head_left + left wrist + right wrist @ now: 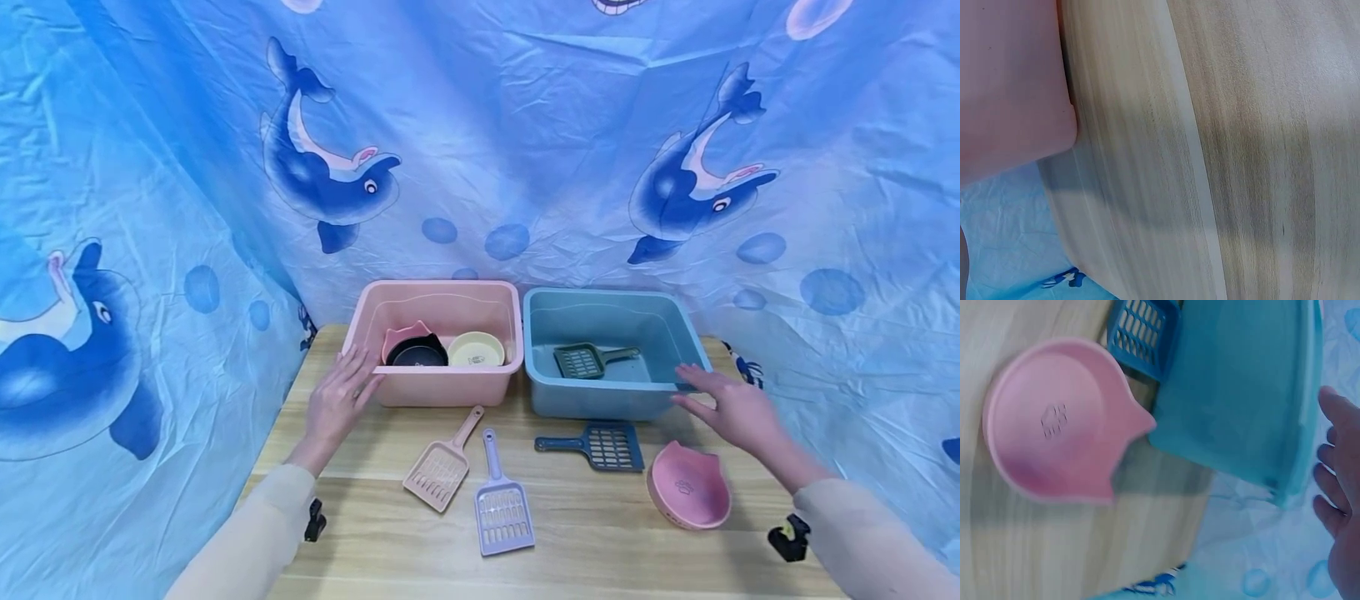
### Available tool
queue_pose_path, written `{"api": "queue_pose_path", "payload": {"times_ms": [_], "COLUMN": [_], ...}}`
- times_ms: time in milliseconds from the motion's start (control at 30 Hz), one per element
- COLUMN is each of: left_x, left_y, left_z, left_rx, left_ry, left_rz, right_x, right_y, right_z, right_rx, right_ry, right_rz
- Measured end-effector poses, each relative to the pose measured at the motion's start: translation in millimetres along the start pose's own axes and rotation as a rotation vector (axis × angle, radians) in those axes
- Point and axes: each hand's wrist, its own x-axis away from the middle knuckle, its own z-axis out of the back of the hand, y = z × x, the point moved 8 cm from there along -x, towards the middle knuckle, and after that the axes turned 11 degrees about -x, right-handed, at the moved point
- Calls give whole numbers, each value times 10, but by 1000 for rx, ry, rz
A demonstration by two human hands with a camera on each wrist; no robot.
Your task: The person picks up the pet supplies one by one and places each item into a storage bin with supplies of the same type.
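My left hand [339, 402] is at the left front corner of a pink litter box [450, 388], fingers mostly straight. Inside that box sit a black bowl [418, 355], a pale yellow bowl [477, 350] and a partly hidden pink bowl [397, 337]. My right hand [731, 408] is by the right front corner of a teal litter box [600, 403]; its fingers are extended in the right wrist view. A dark green litter scoop [582, 362] lies in the teal box. Whether either hand touches its box is unclear.
On the wooden table [600, 542] lie a pink-beige scoop [450, 454], a lilac scoop [495, 477] and a blue scoop [562, 444]. A pink cat-eared bowl [688, 483] stands near my right hand. Blue dolphin-print fabric [480, 167] hangs behind and beside the table.
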Motion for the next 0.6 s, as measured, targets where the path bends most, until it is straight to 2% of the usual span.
{"api": "queue_pose_path", "payload": {"times_ms": [167, 333, 600], "left_x": [14, 24, 8], "left_y": [-30, -35, -11], "left_z": [18, 9, -7], "left_rx": [-11, -12, -25], "left_ry": [-7, -35, -36], "left_rz": [3, -4, 1], "right_x": [-16, 3, 83], "right_y": [0, -30, -46], "right_z": [193, 325, 411], "right_rx": [-58, -57, -68], "right_ry": [-122, -228, -371], "right_rz": [2, -11, -52]}}
